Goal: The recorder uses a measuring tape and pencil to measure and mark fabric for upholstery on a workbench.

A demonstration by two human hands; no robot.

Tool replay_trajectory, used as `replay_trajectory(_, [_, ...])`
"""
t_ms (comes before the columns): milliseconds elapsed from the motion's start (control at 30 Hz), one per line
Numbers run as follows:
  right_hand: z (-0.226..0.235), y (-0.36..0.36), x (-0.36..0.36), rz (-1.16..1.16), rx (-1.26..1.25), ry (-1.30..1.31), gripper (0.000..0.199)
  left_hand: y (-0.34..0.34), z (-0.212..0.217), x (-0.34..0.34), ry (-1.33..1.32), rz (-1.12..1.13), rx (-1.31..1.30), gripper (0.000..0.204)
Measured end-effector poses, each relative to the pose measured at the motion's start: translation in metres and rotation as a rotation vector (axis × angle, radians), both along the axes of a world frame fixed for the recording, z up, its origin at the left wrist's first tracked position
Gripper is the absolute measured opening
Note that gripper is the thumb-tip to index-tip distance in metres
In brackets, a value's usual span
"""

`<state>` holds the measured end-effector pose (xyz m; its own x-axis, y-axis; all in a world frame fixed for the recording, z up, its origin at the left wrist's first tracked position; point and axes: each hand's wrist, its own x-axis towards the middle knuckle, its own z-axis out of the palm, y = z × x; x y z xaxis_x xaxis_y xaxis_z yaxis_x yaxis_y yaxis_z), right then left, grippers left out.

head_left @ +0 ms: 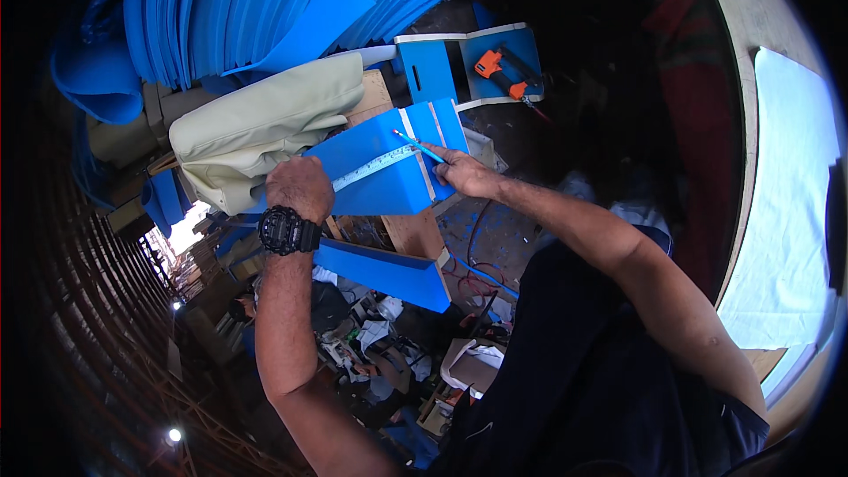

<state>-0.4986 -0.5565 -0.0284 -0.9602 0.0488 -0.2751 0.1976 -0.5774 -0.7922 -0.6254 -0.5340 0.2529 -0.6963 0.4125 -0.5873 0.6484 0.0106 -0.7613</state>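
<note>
A blue sheet lies over a wooden frame in front of me, and a pale measuring tape stretches across it. My left hand, with a black watch on its wrist, is closed at the tape's left end; its fingertips are partly hidden. Near the tape's other end, my right hand pinches a light blue pencil. The pencil slants over the sheet's right edge, beside narrower blue strips.
Cream upholstery is heaped at the left, before a large stack of blue sheets. An orange and black air gun rests on a blue seat frame. Cluttered scraps lie below; a white cloth covers a board at right.
</note>
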Motion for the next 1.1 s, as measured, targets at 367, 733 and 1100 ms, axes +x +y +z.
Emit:
replay_trajectory(367, [0.011,-0.001,0.0,0.116,-0.361,-0.015,0.068,-0.006,0.003,0.008,-0.01,-0.079,0.001,0.019])
replay_trajectory(733, [0.008,0.002,0.003,0.118,-0.382,-0.021,0.068,-0.008,0.004,-0.005,-0.044,-0.016,0.029,0.025])
replay_trajectory(1100, [0.004,0.006,0.006,0.13,-0.362,-0.022,0.074,-0.001,-0.041,-0.004,-0.088,0.024,-0.086,0.024])
